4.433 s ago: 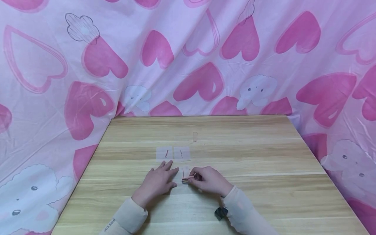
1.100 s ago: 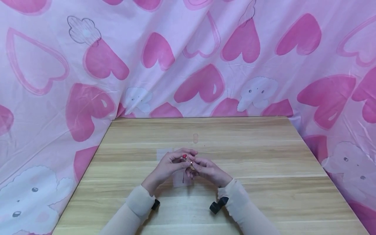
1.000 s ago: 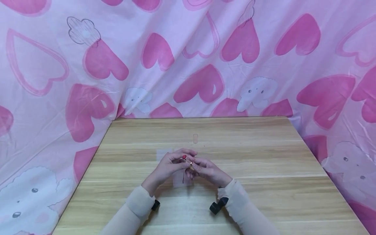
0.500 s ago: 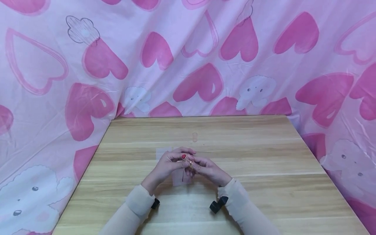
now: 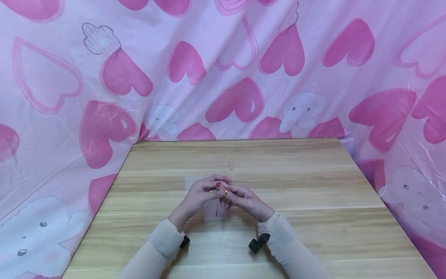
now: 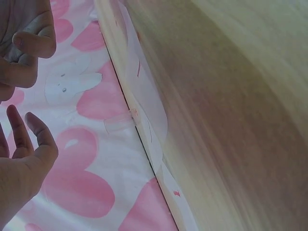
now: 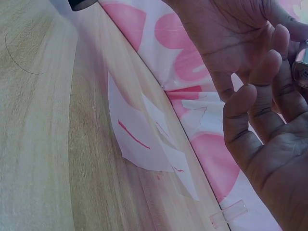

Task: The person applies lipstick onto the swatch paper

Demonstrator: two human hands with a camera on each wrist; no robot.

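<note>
In the head view both hands meet over the middle of the table, holding a gold lipstick (image 5: 226, 192) with its red tip (image 5: 218, 185) pointing up and left. My left hand (image 5: 199, 193) pinches it from the left between thumb and fingers. From the other side my right hand (image 5: 249, 202) grips the tube's lower part. At the edge of the right wrist view, part of the shiny tube (image 7: 301, 67) shows by the fingers. Below the hands lies a white paper slip (image 5: 212, 212) with a red stroke; another slip (image 5: 192, 182) is partly covered by the left hand.
A small clear cap-like piece (image 5: 231, 164) lies farther back on the wood-grain table (image 5: 296, 232). Three marked slips show in the right wrist view, the nearest slip (image 7: 132, 144) largest. A pink heart-print cloth (image 5: 237, 100) hangs behind the table.
Earlier my right hand held the lipstick low at the near slip while my left hand lay spread on the table. Both hands then came together, raised, around the lipstick; the last second shows hardly any movement.
</note>
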